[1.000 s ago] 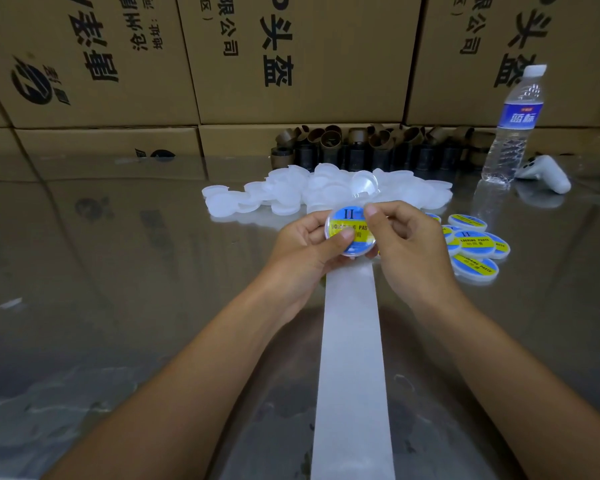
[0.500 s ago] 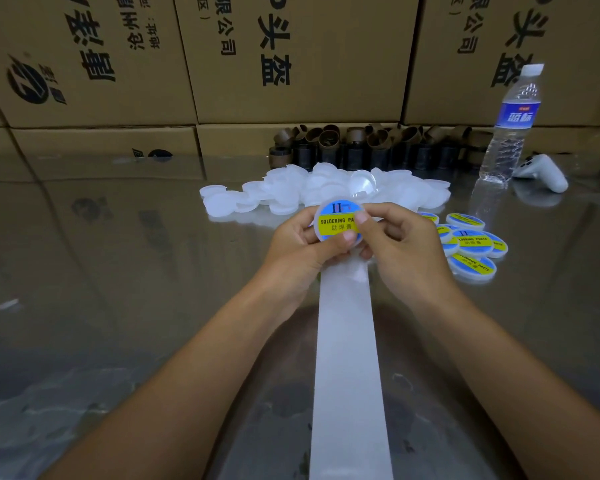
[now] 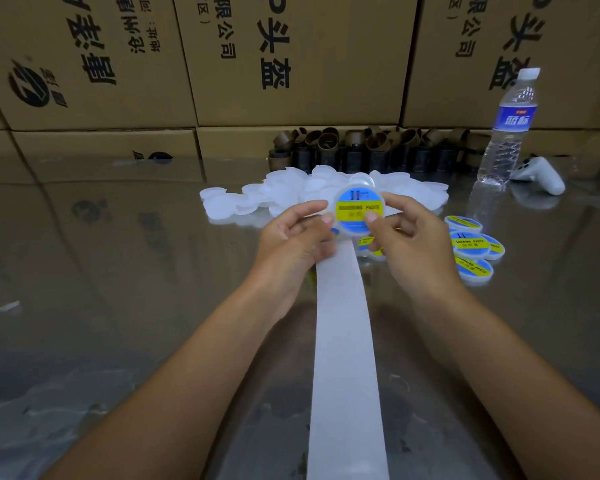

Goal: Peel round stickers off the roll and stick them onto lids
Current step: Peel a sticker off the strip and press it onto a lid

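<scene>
A round clear lid (image 3: 358, 211) with a blue and yellow sticker on it is held up between both hands. My left hand (image 3: 293, 237) pinches its left edge with thumb and forefinger. My right hand (image 3: 407, 237) pinches its right edge the same way. A white backing strip (image 3: 343, 341) of the sticker roll runs from under my hands toward me. Behind lies a heap of plain white lids (image 3: 291, 192). Several stickered lids (image 3: 471, 247) lie to the right.
Cardboard boxes (image 3: 291, 57) wall off the back of the shiny table (image 3: 118, 271). Brown cardboard cores (image 3: 361, 147) stand in a row before them. A water bottle (image 3: 508, 126) and a white controller (image 3: 541, 174) sit at the back right.
The stickered lid has been raised and turned to face me. My thumbs have slid off the sticker's face to the lid's edges.
</scene>
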Demonstrator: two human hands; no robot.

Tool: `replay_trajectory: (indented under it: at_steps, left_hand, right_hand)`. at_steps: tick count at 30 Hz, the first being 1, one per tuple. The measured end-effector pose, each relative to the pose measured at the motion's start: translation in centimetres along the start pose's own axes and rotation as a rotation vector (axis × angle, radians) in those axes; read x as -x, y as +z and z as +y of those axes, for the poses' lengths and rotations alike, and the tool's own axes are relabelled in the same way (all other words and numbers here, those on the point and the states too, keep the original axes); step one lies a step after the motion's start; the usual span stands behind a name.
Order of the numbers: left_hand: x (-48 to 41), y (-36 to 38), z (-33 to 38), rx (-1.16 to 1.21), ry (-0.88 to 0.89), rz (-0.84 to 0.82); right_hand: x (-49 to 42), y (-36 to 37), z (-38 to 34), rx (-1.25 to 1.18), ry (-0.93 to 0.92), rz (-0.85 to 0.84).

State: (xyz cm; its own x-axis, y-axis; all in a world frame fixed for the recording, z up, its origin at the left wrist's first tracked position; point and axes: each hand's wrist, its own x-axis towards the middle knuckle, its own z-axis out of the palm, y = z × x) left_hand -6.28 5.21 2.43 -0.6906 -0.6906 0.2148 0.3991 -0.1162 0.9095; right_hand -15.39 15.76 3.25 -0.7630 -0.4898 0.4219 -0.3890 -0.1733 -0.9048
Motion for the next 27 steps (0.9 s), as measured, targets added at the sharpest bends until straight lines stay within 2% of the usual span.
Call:
replay_trajectory:
  at_steps: [4,7,16,19,24,27]
  left_hand:
    - [-0.5,-1.0,0.2,-0.057,-0.006,0.144]
    - [-0.4,-1.5,0.1,-0.068,-0.022,0.183]
    - [-0.5,-2.4,0.0,-0.029,-0.029,0.281]
    - [-0.8,-2.5,-0.2,-0.047,-0.037,0.310]
    - [-2.3,-2.4,0.0,-0.215,-0.037,0.354]
    - [-4.6,-2.2,0.9,-0.351,-0.031,0.362]
  right_hand:
    - [-1.7,-1.9,1.6,-0.097,0.243,0.268]
    - [-2.2,-2.8,2.7,-0.077,0.323,0.394]
    - [-2.5,-3.1,4.1,-0.058,0.307,0.529]
    - [-2.3,-2.9,4.2,0.067,0.273,0.572]
    - [-2.3,-2.8,4.4,0.167,0.229,0.571]
    - [-1.9,-2.3,4.1,0.184,0.106,0.559]
